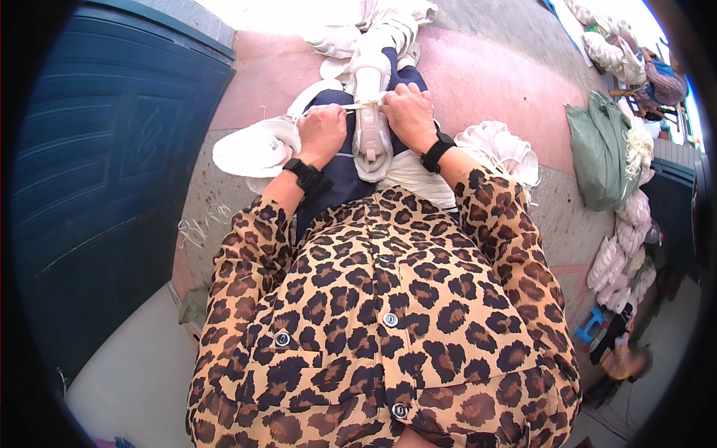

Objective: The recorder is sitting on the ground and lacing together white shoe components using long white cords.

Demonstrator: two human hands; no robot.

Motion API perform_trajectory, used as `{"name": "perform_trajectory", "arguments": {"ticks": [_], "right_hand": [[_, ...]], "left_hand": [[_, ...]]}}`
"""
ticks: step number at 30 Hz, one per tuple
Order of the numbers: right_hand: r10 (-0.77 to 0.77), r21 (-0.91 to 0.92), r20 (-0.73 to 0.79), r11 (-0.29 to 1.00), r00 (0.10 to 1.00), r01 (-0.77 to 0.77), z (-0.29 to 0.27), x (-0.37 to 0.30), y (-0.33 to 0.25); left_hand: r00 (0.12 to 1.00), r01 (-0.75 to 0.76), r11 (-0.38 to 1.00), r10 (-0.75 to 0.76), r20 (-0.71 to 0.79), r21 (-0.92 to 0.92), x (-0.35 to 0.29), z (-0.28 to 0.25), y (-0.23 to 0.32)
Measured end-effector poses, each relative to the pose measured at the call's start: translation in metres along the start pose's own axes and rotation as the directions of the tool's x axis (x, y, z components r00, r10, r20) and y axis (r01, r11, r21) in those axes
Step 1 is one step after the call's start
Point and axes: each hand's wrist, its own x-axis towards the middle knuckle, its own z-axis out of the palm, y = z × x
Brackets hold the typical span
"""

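Note:
On my lap, between my thighs in dark blue trousers, lies a pale pink and white shoe upper (371, 142), its heel end toward my body. A light-coloured shoelace (364, 107) runs across it from one hand to the other. My left hand (323, 133) is closed on one end of the lace, left of the upper. Just right of the upper, my right hand (409, 118) is closed on the other end, fingertips close to the upper. Dark bands circle both wrists. White uppers (258, 147) lie by my left knee.
More white uppers (385, 33) are heaped ahead of my legs, and a bundle (499, 149) sits right of me. A green sack (597, 153) stands farther right, near pinkish bundles (612, 269) and a blue stool (590, 325). Another person (621, 364) is at lower right. A blue door (112, 149) closes off the left.

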Motion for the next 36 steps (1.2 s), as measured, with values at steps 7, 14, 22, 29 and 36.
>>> {"name": "perform_trajectory", "arguments": {"ticks": [7, 14, 22, 29, 36], "right_hand": [[0.002, -0.024, 0.056, 1.0, 0.998, 0.0, -0.001, -0.003, -0.001], [0.0, -0.034, 0.13, 0.999, 0.992, 0.005, 0.003, -0.002, 0.0], [0.005, 0.136, 0.226, 0.99, 0.974, -0.037, 0.002, -0.004, 0.003], [0.055, 0.161, 0.343, 0.98, 0.938, -0.116, 0.006, 0.0, 0.001], [0.007, 0.344, 0.171, 0.937, 0.985, -0.066, 0.02, -0.009, 0.017]], "left_hand": [[0.998, -0.051, 0.999, 0.051, 0.037, -0.005, 0.011, 0.005, 0.001], [0.978, -0.201, 0.966, 0.19, 0.085, 0.16, 0.019, 0.006, 0.013], [0.988, -0.114, 0.963, 0.136, -0.077, 0.244, -0.002, 0.0, 0.031], [0.997, -0.071, 0.943, 0.076, -0.002, 0.325, -0.004, 0.017, 0.029], [0.983, -0.052, 0.992, 0.072, -0.171, 0.116, -0.008, 0.013, 0.032]]}}
